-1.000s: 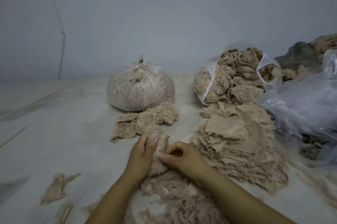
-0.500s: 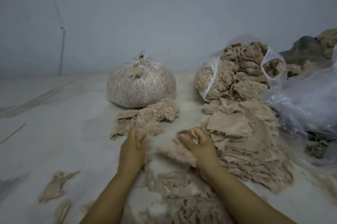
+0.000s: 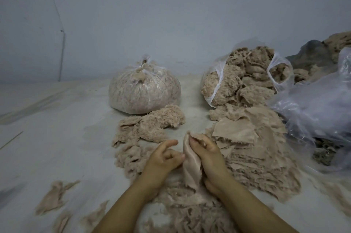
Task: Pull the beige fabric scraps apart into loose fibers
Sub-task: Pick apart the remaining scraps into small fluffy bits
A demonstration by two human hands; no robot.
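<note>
Above the loose fibers [image 3: 190,212]: right hand [image 3: 207,155] gripping an upright beige fabric scrap [image 3: 190,164]; left hand [image 3: 163,158] alongside, fingers curled, thumb touching the scrap.

A tied bag [image 3: 144,90] sits left of an open bag [image 3: 245,79], a scrap stack [image 3: 252,149] before the latter.

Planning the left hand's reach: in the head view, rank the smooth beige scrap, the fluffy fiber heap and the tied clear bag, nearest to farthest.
From the left hand:
1. Smooth beige scrap, right beside it, gripped by the right hand.
2. Fluffy fiber heap, ahead.
3. Tied clear bag, behind the heap, by the wall.
</note>
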